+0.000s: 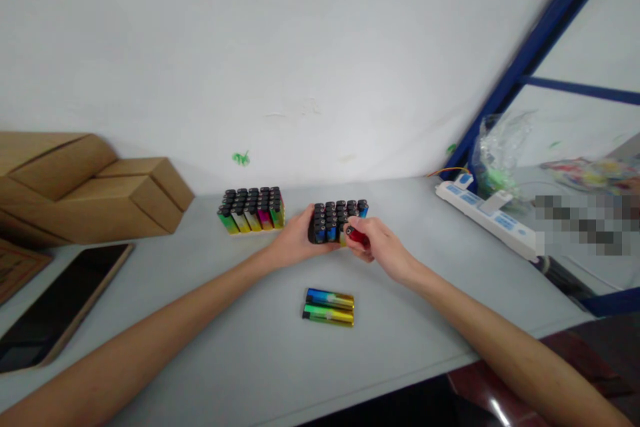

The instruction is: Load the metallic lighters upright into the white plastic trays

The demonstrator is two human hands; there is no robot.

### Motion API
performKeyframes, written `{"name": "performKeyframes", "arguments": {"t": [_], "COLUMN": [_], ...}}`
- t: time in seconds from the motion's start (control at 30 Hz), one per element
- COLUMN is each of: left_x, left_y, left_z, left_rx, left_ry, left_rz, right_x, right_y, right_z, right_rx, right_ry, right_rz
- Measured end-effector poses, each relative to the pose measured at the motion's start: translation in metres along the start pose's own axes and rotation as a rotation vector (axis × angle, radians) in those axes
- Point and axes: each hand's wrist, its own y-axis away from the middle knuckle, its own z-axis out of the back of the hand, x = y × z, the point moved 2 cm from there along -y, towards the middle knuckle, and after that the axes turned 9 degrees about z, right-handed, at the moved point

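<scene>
My left hand point(294, 240) is wrapped round the left side of a tray of lighters point(330, 217), whose black tops stand in rows. In my right hand point(377, 243) is a red lighter point(357, 235), pinched between thumb and fingers at the tray's front right corner. The fingers hide part of that corner and of the red lighter. Two shiny lighters lie flat on the table nearer to me: a blue and gold lighter point(330, 298) and, against it, a green and yellow lighter point(329, 315). Further left stands a second tray of lighters point(251, 210), upright in rows with coloured bodies.
Cardboard boxes point(90, 193) stand at the left, with a dark-screened tablet point(63, 307) in front of them. A white power strip point(487, 220) runs along the right side, by a blue metal frame point(525, 67) and a clear plastic bag point(500, 153). A white wall point(300, 67) closes the back.
</scene>
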Motion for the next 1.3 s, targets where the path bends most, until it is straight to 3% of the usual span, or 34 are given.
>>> {"name": "performKeyframes", "arguments": {"t": [0.43, 0.53, 0.73, 0.9, 1.1, 1.3], "left_x": [-0.001, -0.001, 0.001, 0.0, 0.0, 0.003], "left_y": [0.0, 0.0, -0.001, 0.0, -0.001, -0.002], "left_z": [0.0, 0.0, 0.001, 0.002, 0.002, 0.002], "left_rx": [-0.015, 0.0, 0.007, 0.005, 0.019, 0.018], "left_ry": [0.018, 0.022, -0.006, -0.011, -0.034, -0.048], "left_rz": [-0.01, -0.01, -0.014, -0.005, 0.025, 0.036], "right_x": [-0.003, -0.004, 0.017, 0.033, 0.017, -0.005], "right_y": [-0.002, -0.005, -0.001, 0.0, -0.014, -0.018], "right_z": [0.0, 0.005, 0.03, 0.058, 0.088, 0.1], "right_rx": [-0.012, 0.006, 0.098, -0.006, -0.229, -0.112], "right_ry": [-0.066, -0.116, -0.108, -0.008, 0.218, 0.297], "right_rz": [-0.086, -0.036, 0.174, 0.254, 0.305, 0.18]}}
